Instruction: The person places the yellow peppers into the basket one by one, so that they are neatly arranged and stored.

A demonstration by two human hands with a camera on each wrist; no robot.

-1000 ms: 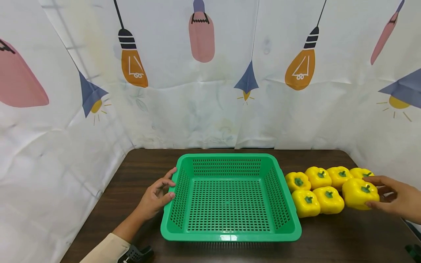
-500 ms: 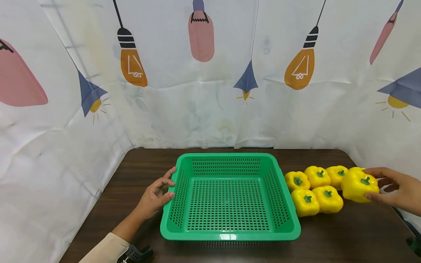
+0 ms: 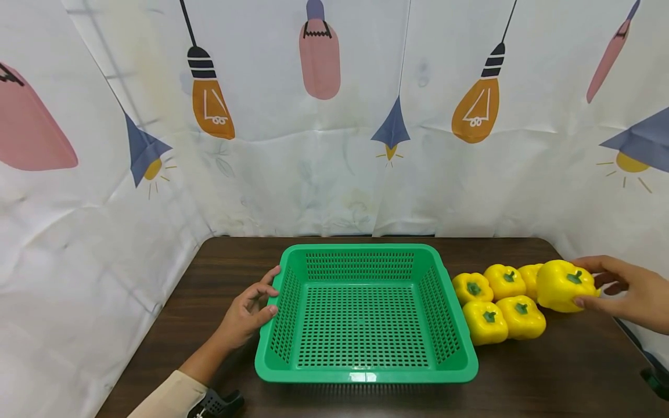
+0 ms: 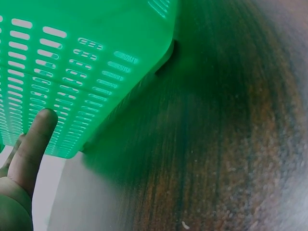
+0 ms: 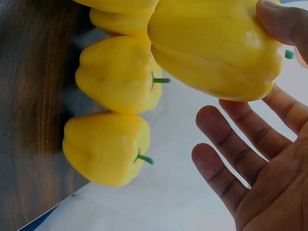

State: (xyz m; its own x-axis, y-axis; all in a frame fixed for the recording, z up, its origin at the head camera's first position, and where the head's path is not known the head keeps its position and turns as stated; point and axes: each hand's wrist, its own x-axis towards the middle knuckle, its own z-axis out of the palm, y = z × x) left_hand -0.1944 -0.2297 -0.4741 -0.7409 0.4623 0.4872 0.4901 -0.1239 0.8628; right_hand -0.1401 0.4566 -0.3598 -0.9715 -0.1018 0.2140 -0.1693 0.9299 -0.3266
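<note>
My right hand [image 3: 627, 290] pinches a yellow bell pepper [image 3: 563, 285] between thumb and fingers, raised over the right end of a group of peppers. In the right wrist view the thumb lies on the held pepper's side, and the two lowest fingers stand apart from it. Behind and left of it, several more yellow bell peppers [image 3: 487, 323] stand in two rows beside a green plastic basket [image 3: 366, 376]. My left hand [image 3: 245, 316] touches the basket's left rim. In the left wrist view one straight finger [image 4: 36, 139] lies against the slotted outer wall.
Dark wood-grain table [image 3: 219, 278] lies under everything. White printed cloth [image 3: 313, 186] hangs at the back and sides. A black watch-like strap [image 3: 222, 403] shows by the left forearm, and a dark object [image 3: 653, 383] sits at the right edge.
My right hand has carried the held bell pepper up and slightly left, from the front row's right end to over the back row. The left hand and basket have not moved.
</note>
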